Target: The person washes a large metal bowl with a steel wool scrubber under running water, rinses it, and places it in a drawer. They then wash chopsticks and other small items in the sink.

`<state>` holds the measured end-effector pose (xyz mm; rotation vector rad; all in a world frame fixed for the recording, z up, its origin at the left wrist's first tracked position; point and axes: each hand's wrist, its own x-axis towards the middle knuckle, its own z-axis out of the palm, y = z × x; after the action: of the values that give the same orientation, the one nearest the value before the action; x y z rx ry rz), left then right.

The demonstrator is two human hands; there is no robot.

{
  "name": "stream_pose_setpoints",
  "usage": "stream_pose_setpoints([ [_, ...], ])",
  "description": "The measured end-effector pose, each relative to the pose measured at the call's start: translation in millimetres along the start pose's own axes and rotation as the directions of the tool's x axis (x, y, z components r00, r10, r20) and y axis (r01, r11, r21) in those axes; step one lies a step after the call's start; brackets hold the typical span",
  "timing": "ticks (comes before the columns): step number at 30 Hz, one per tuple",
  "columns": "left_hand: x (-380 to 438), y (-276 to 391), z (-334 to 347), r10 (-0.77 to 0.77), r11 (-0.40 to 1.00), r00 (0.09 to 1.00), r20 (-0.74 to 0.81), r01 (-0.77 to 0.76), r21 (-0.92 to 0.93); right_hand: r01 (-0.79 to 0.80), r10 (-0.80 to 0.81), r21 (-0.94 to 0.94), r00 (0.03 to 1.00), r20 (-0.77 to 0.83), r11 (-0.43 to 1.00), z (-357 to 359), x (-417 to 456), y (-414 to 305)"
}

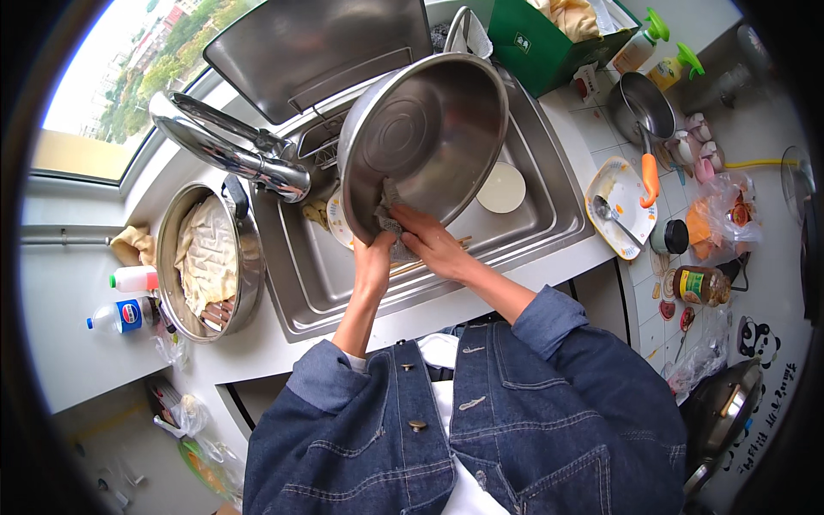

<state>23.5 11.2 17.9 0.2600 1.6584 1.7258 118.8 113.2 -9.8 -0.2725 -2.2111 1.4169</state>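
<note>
A large stainless steel basin (450, 135) is tilted over the sink (547, 187), its inside turned towards me. My left hand (373, 257) grips the basin's near lower rim, its fingers partly hidden behind the metal. With my right hand (428, 241) I hold a grey cloth (391, 206) against the basin's inner wall near that rim. Under the basin in the sink lie a white round bowl (501, 187), a partly hidden patterned dish (337, 219), some chopsticks (409, 262) and a crumpled yellowish cloth (315, 212).
The chrome faucet (257, 161) rises at the sink's left corner. A steamer pot with cloth (209, 251) stands left of it. To the right are a patterned plate with a spoon (627, 219), an orange-handled saucepan (640, 106) and jars. A green box (547, 51) stands behind.
</note>
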Motion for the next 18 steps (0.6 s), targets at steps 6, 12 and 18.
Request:
stream_pose_setpoints([
  [6,2,6,-3,-0.122,0.983,0.992,0.009,0.122,-0.14,-0.07,0.07,-0.046,0.997,0.013,0.997,-14,15,-17],
  [12,3,8,2,0.052,0.996,0.998,0.02,-0.054,0.065,-0.057,0.036,-0.663,0.998,-0.045,0.746,-83,24,34],
  [18,7,9,2,0.038,0.995,0.997,0.064,-0.044,0.095,-0.298,0.28,-0.343,0.954,-0.103,0.891,-41,35,17],
])
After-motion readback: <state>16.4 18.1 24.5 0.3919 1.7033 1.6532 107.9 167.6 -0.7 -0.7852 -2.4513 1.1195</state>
